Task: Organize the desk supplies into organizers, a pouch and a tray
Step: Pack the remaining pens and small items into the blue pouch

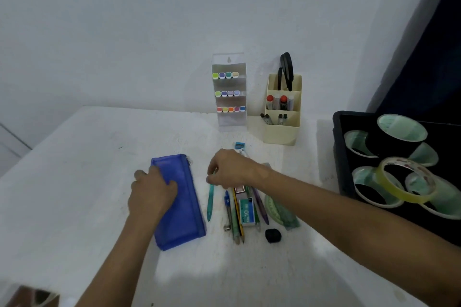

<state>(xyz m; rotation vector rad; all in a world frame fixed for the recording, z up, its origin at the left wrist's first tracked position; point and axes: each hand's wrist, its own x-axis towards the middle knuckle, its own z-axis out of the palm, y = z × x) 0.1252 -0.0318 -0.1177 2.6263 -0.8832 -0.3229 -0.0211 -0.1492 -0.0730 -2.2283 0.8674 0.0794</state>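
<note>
A blue mesh pouch [183, 209] lies flat on the white desk [74, 182]. My left hand [151, 192] rests on the pouch's upper left part, thumb over the fabric. My right hand [230, 169] pinches the top end of a teal pen [210, 203] just right of the pouch. Beside it lies a pile: a compass [227, 212], pencils [238, 227], a staple box [246, 212], a purple pen [260, 207], a green protractor [277, 209] and a black eraser [273, 235]. A blue sharpener [240, 144] sits behind my right hand.
A clear marker organizer [230, 92] and a cream pen holder [283, 112] with scissors stand against the wall. A black tray [340, 157] at the right edge holds several tape rolls [404, 182]. The wall closes the far side.
</note>
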